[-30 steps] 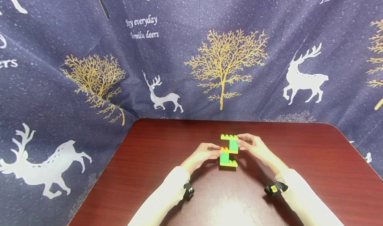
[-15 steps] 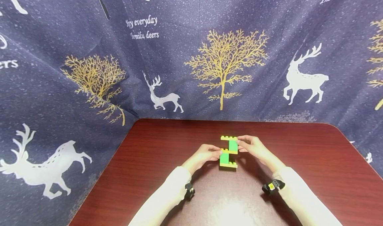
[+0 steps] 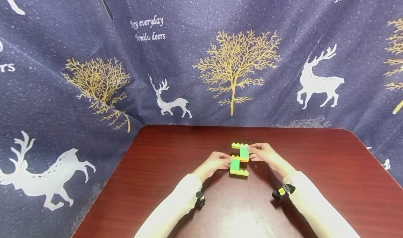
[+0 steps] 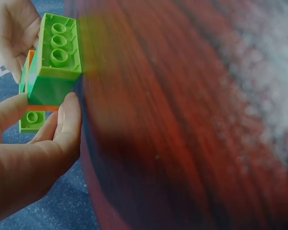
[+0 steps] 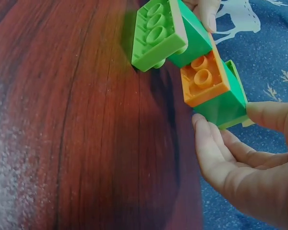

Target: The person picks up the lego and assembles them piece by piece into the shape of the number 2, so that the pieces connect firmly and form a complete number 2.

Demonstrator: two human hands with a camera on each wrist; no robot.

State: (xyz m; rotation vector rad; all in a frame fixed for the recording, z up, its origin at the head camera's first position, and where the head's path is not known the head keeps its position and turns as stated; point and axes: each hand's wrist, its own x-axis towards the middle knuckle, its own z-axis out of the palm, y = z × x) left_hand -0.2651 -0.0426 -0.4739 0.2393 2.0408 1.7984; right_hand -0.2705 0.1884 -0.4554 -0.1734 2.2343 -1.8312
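Observation:
Both hands hold one joined stack of toy building bricks in the head view, over the far middle of the table. From the bottom it has a lime brick, a green brick, an orange brick, a second green brick and a lime brick on top, set in a zigzag. My left hand pinches the lower green brick between thumb and fingers. The upper green brick is pinched by my right hand. In the right wrist view, the bottom lime brick's hollow underside shows.
The dark red wooden table has rounded far corners and a bright glare near the front. Behind it hangs a blue cloth printed with deer and trees. Each wrist wears a black strapped camera, the right one with a yellow mark.
The stack has dipped very slightly while both hands keep their grip. My right wrist and forearm have shifted a little to the left. The head view has moved marginally.

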